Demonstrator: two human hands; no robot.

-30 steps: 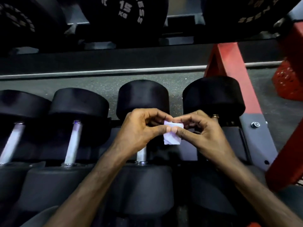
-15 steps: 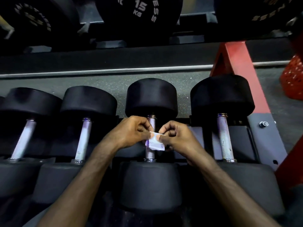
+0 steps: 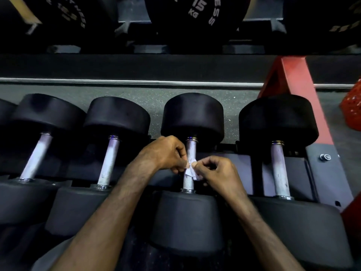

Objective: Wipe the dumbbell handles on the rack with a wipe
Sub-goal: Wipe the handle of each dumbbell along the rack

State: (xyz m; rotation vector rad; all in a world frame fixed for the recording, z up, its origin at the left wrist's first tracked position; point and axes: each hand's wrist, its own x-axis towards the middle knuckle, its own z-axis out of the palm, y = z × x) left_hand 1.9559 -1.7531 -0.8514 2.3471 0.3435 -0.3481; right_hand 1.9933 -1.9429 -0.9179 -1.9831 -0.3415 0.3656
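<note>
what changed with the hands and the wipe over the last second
Both hands, left hand and right hand, moved down with the wipe onto the third dumbbell handle, pinching it from either side. The dumbbells stayed on the rack.

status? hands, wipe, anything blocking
Left hand and right hand both pinch the wipe. Wipe sits at the third handle, mid-length. Nothing in the way.

Both hands [image 3: 166, 153] [image 3: 218, 173] pinch a wipe [image 3: 191, 172], seemingly touching one dumbbell handle [image 3: 189, 151].
</note>
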